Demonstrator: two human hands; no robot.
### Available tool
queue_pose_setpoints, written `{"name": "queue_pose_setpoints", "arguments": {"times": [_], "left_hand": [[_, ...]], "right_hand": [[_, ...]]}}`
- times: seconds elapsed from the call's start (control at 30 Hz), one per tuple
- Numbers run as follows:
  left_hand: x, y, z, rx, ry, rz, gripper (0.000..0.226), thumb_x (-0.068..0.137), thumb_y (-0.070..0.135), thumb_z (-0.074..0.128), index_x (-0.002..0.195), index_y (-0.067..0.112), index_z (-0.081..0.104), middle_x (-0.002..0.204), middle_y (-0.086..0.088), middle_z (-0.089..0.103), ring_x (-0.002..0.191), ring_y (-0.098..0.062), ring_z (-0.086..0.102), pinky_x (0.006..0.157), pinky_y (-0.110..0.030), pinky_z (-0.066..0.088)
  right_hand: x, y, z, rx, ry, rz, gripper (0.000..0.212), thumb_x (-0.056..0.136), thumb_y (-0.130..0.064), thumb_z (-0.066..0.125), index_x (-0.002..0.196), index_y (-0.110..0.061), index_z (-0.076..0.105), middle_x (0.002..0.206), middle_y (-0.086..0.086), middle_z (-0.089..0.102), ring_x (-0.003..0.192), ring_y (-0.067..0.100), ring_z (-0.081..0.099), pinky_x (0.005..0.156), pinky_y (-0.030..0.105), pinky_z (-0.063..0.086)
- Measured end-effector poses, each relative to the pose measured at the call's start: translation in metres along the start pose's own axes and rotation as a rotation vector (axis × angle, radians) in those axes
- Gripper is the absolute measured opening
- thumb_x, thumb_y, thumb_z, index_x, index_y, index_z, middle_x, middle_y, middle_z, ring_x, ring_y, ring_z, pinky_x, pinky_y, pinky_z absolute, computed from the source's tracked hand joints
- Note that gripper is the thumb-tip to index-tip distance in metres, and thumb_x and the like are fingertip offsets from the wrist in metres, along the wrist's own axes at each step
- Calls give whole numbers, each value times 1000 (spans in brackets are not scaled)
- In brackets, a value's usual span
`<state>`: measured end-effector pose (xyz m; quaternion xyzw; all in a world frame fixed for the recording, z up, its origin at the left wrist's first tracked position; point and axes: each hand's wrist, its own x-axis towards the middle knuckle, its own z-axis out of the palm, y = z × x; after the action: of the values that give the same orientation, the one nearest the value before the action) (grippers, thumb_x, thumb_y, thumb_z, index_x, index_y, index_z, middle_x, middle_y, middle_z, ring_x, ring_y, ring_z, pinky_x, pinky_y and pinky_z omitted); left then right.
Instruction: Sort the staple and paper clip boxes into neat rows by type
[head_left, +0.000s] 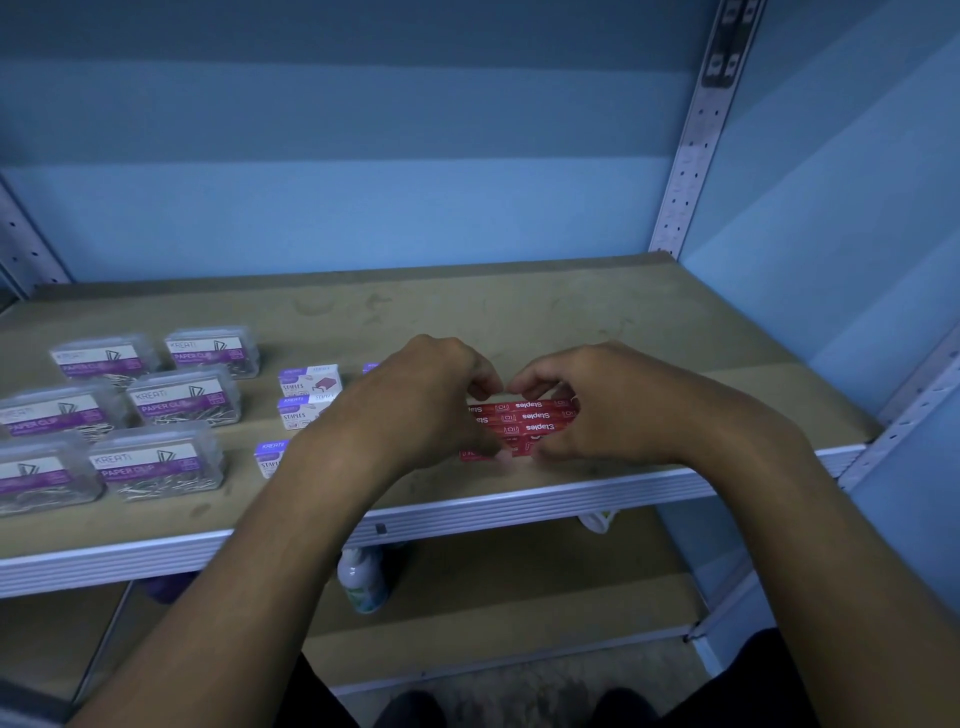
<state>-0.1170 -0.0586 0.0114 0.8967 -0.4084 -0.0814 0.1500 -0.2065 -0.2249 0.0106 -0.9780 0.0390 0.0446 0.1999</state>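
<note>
My left hand and right hand curl around the block of red staple boxes, pinching it from both sides on the shelf. To my left sit white staple boxes, then clear paper clip boxes in rows.

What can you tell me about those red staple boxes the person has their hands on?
The red staple boxes are slim, long cartons, cardboard by the look, printed "Staples" in white, the lettering upside down from this view. At least four lie flat, packed side by side in a tight block near the front edge of the shelf. The left hand and right hand curl round the block's ends, covering them, so the exact count stays unclear.
</note>
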Motion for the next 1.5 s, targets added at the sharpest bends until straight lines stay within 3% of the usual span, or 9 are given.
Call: {"name": "queue_pose_setpoints", "arguments": {"times": [0.17,0.37,0.77,0.97,1.17,1.5], "left_hand": [[1,0,4,29,8,14,55,67,39,86,118,32,67,115,12,66,92,-5,56,76,-22,45],[4,0,5,31,31,4,49,64,39,86,110,33,71,111,10,68,95,-11,62,83,-33,55],[2,1,6,57,53,26,48,68,38,85,114,33,70,114,8,68,98,-12,63,84,-33,55],[0,-5,1,13,80,28,46,70,36,83,114,32,70,111,11,69,97,-9,64,86,-34,55],[-12,-23,-12,8,198,15,35,77,37,79,110,29,72,108,14,70,93,-3,63,84,-24,52],[-37,-68,-28,10,330,-82,24,80,34,76,104,31,73,104,15,70,91,-7,61,72,-23,48]], "right_hand": [[2,-1,2,-20,9,16,62,79,-33,83,135,-31,57,129,-8,63,106,10,58,91,26,50],[4,-3,3,-50,30,29,51,78,-30,84,126,-30,65,122,-7,67,97,9,58,83,23,47],[6,-4,3,-78,45,27,52,76,-32,85,126,-30,68,121,-7,69,101,10,61,89,27,52],[5,-3,1,-8,78,21,66,75,-35,86,135,-28,60,127,-10,67,108,8,62,97,30,52],[10,-10,1,42,165,-17,50,82,-37,80,130,-30,65,121,-13,68,104,5,63,96,30,53],[34,-42,13,71,207,-100,32,90,-36,70,122,-35,68,121,-15,67,102,2,62,94,33,55]]}}
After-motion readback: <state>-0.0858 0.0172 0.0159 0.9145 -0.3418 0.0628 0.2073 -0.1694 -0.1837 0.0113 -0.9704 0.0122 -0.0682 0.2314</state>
